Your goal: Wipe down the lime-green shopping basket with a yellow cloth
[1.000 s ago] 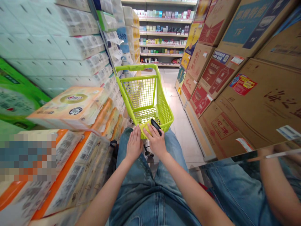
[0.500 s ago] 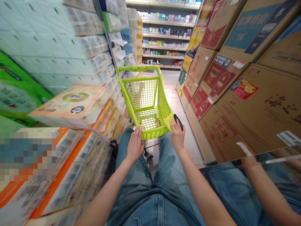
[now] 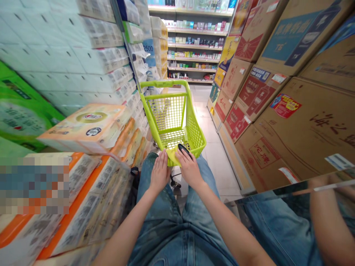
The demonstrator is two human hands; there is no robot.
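Green shopping cart [image 3: 173,118] | right at our jeans [image 3: 163,221] | our left hand [image 3: 160,171] lies flat, fingers open, beside the yellow cloth [image 3: 172,156] | our right hand [image 3: 190,168] covers a black handset [image 3: 183,148], grip unclear

Pretty plain getup here: faded blue denim jeans [image 3: 169,236] with a worn, lighter wash across both thighs, starting just below the fingertips of the left hand [image 3: 160,173] and right hand [image 3: 190,168]. Darker creases bunch toward the middle, well behind the fingers, and a stitched seam runs along the fly at the very bottom of the view. The forearms [image 3: 127,225] are bare back from the hands, no sleeves showing. Nails look trimmed short. Off to the right of the right hand's fingers, a mirror [image 3: 277,229] shows the same denim and a bare arm.
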